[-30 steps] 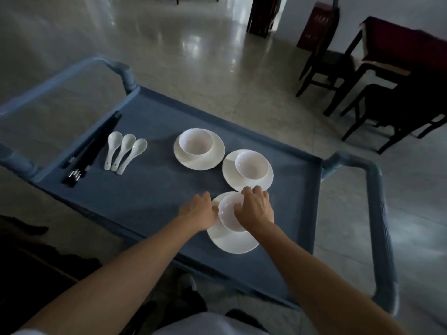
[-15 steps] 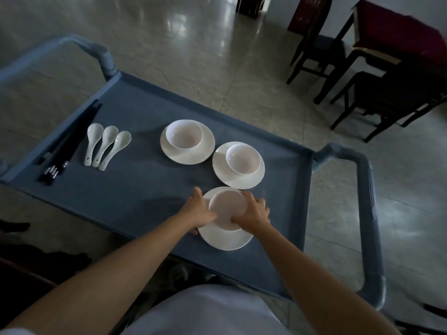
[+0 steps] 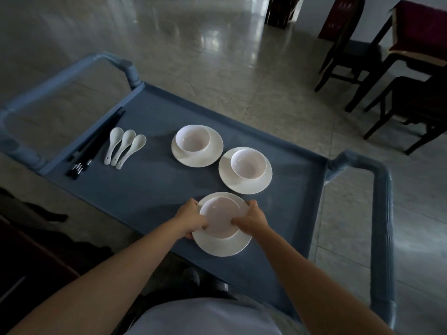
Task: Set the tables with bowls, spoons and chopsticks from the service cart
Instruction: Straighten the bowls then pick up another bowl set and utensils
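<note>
The nearest bowl (image 3: 221, 220) is sitting on a white saucer (image 3: 221, 245) at the near right part of the blue service cart (image 3: 154, 189), tilted a little toward the person. The left hand (image 3: 192, 220) is grasping the bowl's left side, fingers curled around the rim and reaching down to the saucer edge. The right hand (image 3: 251, 218) is grasping the bowl's right side in the same way, thumb lying along the near rim. Whether the bowl is lifting off the saucer cannot be told.

Just beyond it, to the right, a second bowl (image 3: 248, 164) is resting upright on its own saucer (image 3: 245, 182). Farther and to the left, a third bowl (image 3: 192, 140) is standing on another saucer (image 3: 197, 154), the two saucers lying near each other but apart.

Well to the left, three white spoons (image 3: 124, 148) are lying side by side, touching, handles pointing near. Just beside them, along the cart's left wall, a bundle of dark chopsticks (image 3: 95, 143) is lying with metal tips toward the near end.

Beyond the cart, on the pale tiled floor (image 3: 217, 56) at far right, dark wooden chairs (image 3: 411, 102) are standing beside a table with a red cloth (image 3: 420, 27).
</note>
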Action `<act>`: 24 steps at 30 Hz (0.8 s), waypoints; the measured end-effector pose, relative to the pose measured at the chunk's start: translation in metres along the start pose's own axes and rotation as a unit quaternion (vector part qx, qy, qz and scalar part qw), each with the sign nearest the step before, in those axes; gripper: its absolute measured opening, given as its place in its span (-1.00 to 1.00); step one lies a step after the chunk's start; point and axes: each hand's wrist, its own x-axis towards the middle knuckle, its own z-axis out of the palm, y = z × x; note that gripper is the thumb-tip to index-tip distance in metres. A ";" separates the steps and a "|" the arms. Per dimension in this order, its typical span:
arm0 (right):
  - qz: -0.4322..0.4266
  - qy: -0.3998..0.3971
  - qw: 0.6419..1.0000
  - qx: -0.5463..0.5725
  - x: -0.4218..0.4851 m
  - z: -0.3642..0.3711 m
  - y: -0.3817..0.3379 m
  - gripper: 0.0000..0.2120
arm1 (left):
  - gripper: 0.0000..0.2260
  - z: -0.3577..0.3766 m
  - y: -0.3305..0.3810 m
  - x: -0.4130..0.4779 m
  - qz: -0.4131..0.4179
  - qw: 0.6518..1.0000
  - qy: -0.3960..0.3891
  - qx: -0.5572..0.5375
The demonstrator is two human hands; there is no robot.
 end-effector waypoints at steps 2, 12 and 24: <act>-0.017 -0.007 1.000 -0.004 0.000 0.005 -0.006 -0.37 | -0.51 -0.005 -0.004 0.000 -0.002 1.000 0.016 -0.001; -0.049 -0.071 0.996 -0.023 0.008 0.043 -0.067 -0.37 | -0.61 -0.070 -0.028 0.011 -0.021 0.998 0.053 0.011; -0.075 -0.080 0.994 -0.026 0.016 0.104 -0.147 -0.42 | -0.47 -0.157 -0.057 0.038 -0.046 0.994 0.081 0.053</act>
